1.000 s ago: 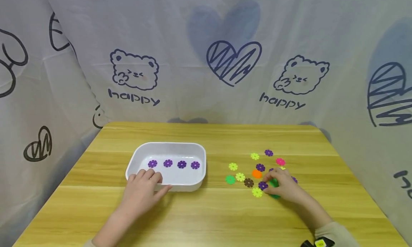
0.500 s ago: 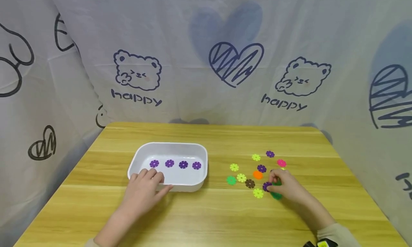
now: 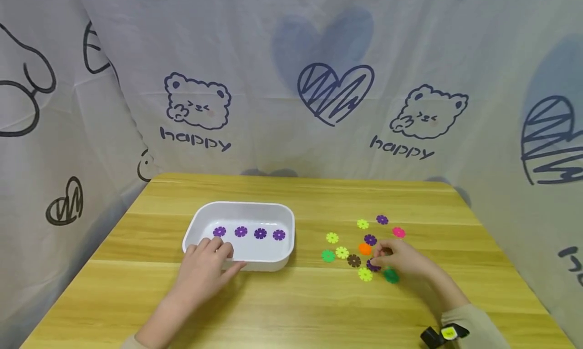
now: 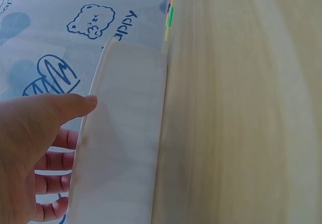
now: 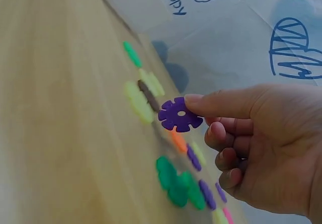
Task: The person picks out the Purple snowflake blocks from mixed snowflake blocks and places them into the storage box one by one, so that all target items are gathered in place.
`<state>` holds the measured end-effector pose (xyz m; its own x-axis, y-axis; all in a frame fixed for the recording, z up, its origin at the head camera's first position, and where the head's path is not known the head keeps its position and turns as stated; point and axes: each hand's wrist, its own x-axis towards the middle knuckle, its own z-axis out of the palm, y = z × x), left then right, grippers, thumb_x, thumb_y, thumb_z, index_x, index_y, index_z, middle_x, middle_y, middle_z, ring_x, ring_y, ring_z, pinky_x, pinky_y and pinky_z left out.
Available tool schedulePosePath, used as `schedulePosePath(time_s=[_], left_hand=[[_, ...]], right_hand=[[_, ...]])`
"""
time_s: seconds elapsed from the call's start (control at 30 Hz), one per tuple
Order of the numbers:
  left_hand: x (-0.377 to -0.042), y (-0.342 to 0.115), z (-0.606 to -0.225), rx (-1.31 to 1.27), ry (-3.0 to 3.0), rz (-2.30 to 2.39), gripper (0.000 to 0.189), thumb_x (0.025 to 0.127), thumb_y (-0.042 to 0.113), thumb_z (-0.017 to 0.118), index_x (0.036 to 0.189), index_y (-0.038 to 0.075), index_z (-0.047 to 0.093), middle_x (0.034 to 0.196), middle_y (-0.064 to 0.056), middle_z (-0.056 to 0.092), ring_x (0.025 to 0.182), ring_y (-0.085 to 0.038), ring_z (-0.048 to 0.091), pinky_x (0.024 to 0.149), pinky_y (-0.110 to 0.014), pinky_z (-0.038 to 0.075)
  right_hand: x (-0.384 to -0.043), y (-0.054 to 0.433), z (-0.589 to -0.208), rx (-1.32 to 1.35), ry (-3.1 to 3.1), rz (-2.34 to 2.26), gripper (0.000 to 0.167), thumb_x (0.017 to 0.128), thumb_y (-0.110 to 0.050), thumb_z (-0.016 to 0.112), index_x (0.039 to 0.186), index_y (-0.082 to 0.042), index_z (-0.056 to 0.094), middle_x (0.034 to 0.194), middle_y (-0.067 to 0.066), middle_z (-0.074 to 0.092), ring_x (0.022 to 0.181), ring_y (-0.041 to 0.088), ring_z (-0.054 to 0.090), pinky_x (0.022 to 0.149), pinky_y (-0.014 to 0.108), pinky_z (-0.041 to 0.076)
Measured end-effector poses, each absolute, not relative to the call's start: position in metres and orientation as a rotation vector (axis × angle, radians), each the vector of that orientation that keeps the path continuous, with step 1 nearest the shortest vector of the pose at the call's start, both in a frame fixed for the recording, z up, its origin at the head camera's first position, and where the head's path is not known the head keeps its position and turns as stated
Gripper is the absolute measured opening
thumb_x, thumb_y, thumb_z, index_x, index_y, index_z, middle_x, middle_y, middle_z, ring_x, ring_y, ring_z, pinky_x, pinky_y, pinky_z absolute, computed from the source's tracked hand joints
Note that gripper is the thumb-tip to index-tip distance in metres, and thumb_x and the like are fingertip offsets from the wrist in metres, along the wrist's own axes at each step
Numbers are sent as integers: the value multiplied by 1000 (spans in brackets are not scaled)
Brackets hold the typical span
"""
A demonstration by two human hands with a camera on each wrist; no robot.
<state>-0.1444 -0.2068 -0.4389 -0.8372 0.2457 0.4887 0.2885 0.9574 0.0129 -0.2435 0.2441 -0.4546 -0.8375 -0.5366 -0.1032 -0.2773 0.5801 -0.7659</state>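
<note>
My left hand (image 3: pixel 202 268) holds the near rim of a white plastic tray (image 3: pixel 268 265), fingers over the edge and thumb at the front. In the left wrist view the thumb lies on the rim of the tray (image 4: pixel 121 133). A row of several purple notched discs (image 3: pixel 241 231) lies inside. At the right, my right hand (image 3: pixel 405 260) pinches one purple snowflake disc (image 5: pixel 173 121) between thumb and forefinger, close over the scattered pieces. Its other fingers are curled in the right wrist view.
Loose snowflake discs lie on the wooden table (image 3: pixel 291 308) around the right hand: yellow (image 3: pixel 332 237), light green (image 3: pixel 328 256), brown (image 3: pixel 354 260), orange (image 3: pixel 365 249), pink (image 3: pixel 399 232), dark green (image 3: pixel 390 275) and more purple (image 3: pixel 382 219). A printed curtain (image 3: pixel 268 146) stands behind the table.
My right hand, with the purple disc, has shifted slightly, and the dark green pieces beneath it show more fully. The left hand stays on the tray. The head view has shifted a little.
</note>
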Motion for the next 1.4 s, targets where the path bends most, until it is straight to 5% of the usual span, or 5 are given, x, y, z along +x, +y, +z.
schedulePosePath(time_s=[0.43,0.77,1.4], left_hand=[[-143,-207,-437,-377,-2610,-119,37,79,50,74,81,17,58,79,4,51,72,-16,45,64,-30,32],[-142,-208,-438,-390,-2589,-85,36,79,49,75,82,18,58,78,5,50,72,-15,45,63,-30,32],[-143,-208,-438,-376,-2597,-62,36,80,50,74,82,18,56,79,5,51,73,-16,46,63,-30,32]], right_hand=[[-261,192,-425,-728,2425,-1265,23,91,-27,69,90,-6,59,77,2,46,70,12,43,61,26,38],[-272,140,-406,-695,2344,-1423,26,91,-34,68,94,-10,60,81,2,51,79,19,48,76,32,44],[-292,35,-398,-657,2180,-1551,12,91,-19,68,92,-7,64,86,0,62,92,23,58,96,42,44]])
